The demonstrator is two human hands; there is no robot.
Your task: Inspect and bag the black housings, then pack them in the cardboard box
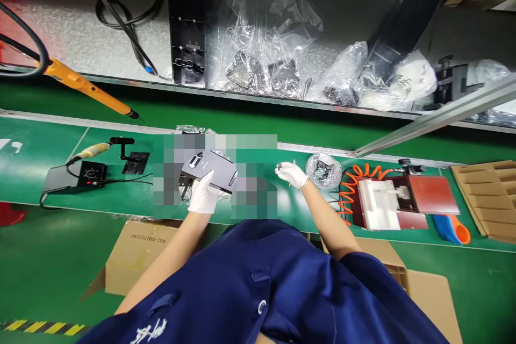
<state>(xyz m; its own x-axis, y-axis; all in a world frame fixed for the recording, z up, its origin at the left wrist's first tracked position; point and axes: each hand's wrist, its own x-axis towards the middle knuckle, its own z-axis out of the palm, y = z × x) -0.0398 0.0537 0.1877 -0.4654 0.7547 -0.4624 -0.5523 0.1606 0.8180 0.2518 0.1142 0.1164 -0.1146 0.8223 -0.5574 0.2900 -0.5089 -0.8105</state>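
One grey device (209,167) is held up over the green bench (48,140) by the left hand (203,195), whose gloved fingers are wrapped around its lower edge from beneath. A blurred patch surrounds the device, so what lies under it cannot be told. The work is judged to be in its middle: the device is in hand but nothing is yet being fitted to it, and the small dark part (279,165), pinched between the fingertips of the right hand (291,174), is kept apart from the device, to its right.

Counted from left to right of the device: one orange-handled tool (84,86) is seen hanging far to its left, above the bench; one soldering station (86,173) stands on the bench to its left, with one iron (93,149) resting beside it. Just right of the right hand, one small clear bag of parts (323,170) lies on the bench. Further right of the device, one coiled orange hose (355,183) is seen, touching one white-and-red fixture (397,201). One cardboard tray (489,196) lies at the far right. Below the device, near the person's body, two cardboard boxes (139,255) are seen.
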